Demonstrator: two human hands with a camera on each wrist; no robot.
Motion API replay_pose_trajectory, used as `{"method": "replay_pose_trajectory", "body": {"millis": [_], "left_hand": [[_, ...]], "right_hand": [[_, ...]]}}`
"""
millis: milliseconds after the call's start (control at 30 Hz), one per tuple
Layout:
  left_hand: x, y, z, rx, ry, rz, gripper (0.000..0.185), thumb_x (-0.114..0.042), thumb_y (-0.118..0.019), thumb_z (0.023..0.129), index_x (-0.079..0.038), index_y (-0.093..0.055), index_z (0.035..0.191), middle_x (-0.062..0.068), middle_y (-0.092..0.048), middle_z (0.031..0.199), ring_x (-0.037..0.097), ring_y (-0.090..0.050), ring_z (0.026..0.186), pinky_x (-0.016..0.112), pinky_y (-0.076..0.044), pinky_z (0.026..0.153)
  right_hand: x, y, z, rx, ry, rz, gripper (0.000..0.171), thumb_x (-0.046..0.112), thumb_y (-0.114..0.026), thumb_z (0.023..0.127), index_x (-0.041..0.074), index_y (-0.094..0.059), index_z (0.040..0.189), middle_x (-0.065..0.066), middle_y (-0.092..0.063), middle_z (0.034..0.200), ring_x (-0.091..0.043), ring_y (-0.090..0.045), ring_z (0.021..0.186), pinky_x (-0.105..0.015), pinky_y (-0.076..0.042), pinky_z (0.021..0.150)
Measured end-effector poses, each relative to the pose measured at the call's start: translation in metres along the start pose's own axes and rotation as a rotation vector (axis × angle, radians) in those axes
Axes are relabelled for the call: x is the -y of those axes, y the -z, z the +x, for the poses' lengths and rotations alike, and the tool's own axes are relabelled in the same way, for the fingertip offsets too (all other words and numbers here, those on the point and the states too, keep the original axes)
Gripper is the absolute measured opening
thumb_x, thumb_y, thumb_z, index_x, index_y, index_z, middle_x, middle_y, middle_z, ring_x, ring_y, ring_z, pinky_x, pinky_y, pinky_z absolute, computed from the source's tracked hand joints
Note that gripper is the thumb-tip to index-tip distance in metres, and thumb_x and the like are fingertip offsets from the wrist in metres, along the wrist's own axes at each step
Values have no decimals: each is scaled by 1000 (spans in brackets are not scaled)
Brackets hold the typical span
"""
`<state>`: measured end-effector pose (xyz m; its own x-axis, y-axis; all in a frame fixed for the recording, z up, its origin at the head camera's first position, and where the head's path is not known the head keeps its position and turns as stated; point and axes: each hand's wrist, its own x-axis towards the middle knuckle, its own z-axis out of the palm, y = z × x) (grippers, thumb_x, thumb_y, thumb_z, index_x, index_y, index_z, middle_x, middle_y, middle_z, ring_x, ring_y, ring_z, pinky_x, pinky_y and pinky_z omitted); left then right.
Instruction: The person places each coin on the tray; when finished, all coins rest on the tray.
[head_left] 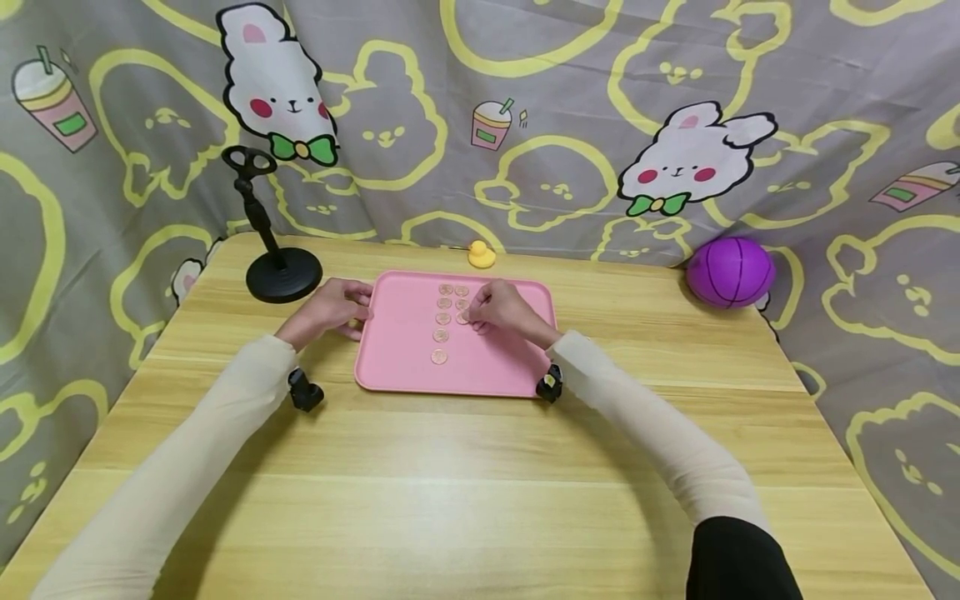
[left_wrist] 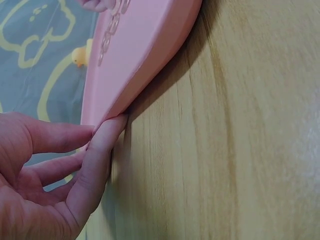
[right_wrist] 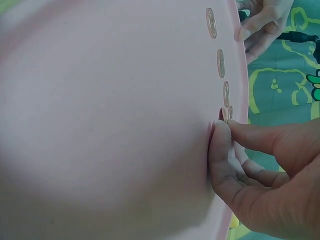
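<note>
A pink tray (head_left: 401, 342) lies on the wooden table, with coins (head_left: 439, 357) set out on it in two columns, the left one longer. My left hand (head_left: 333, 305) is at the tray's left edge; in the left wrist view its thumb and fingers (left_wrist: 97, 155) pinch the rim. Over the right column, my right hand (head_left: 504, 307) pinches a coin (right_wrist: 222, 115) between thumb and index finger, close to the tray's surface. The fingertips partly hide that coin and others near it.
A black stand (head_left: 279, 271) with a round base is left of the tray. Behind the tray sits a yellow rubber duck (head_left: 481, 254). At the back right rests a purple ball (head_left: 731, 272). A patterned curtain (head_left: 555, 108) hangs along the table's back.
</note>
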<state>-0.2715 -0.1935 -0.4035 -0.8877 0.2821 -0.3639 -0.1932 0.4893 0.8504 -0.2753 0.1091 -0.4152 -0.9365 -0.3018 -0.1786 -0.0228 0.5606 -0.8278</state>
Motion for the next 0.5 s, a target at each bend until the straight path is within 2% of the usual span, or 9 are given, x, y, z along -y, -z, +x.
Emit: {"method": "replay_pose_trajectory", "body": {"millis": [267,500], "left_hand": [[-1,-2,2,-21,-4,9,60,3,-58,99,10,-40,156,28,-52,131,17,-66,86,30,-65,68],[-1,-4,-1,-38,-16,24,59,3,-58,99,10,-42,155,29,-55,131,19,-66,89,29,-65,67]], "right_hand": [[2,1,-2,-4,7,-32,8,-6,-68,96,-10,-74,92,-22,-75,87,-17,-69,65,-28,-64,65],[2,6,-4,63,4,-20,12,-2,-64,100,-10,-72,97,-23,-76,95,-19,-72,70,-31,-65,70]]}}
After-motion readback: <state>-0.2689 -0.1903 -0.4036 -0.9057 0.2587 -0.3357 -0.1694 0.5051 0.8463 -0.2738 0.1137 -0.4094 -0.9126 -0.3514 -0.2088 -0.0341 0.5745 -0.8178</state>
